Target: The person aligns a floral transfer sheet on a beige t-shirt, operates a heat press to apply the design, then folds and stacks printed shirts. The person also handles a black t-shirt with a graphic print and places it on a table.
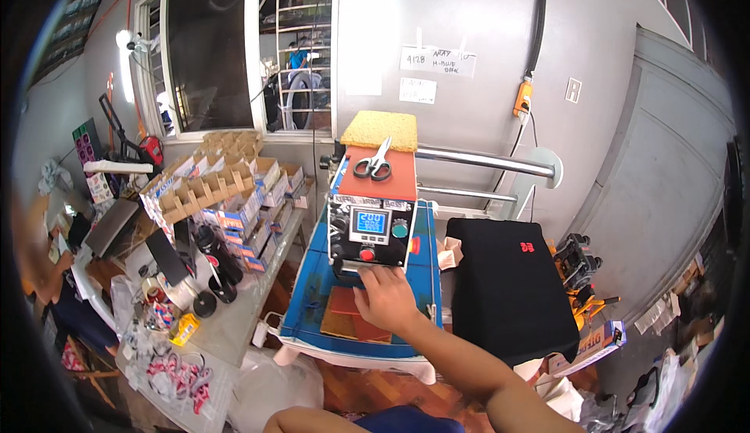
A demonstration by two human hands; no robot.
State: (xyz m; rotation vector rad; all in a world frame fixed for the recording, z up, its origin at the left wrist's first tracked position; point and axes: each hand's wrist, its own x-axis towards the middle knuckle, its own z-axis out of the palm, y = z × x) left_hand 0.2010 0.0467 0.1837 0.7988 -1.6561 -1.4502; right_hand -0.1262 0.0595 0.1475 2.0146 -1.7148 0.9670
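A heat press with a black-fronted control box (368, 234) stands before me, its small screen lit blue above a red button. My right hand (388, 298) is at the lower front edge of that box, fingers curled over the black handle (341, 270). Below the hand, reddish-brown pads (341, 301) lie on the blue press bed (301, 308). Black-handled scissors (377, 166) rest on the orange-red top, in front of a yellow sponge-like pad (380, 130). Only part of my left arm shows at the bottom edge; the left hand is out of the picture.
On the left, a cluttered table (234, 347) carries cardboard boxes (254, 206), black bottles (215, 257) and red-and-white straps (180, 378). A black cloth (504, 284) covers something right of the press. A metal roller bar (484, 161) runs behind. Another person (58, 277) is at the far left.
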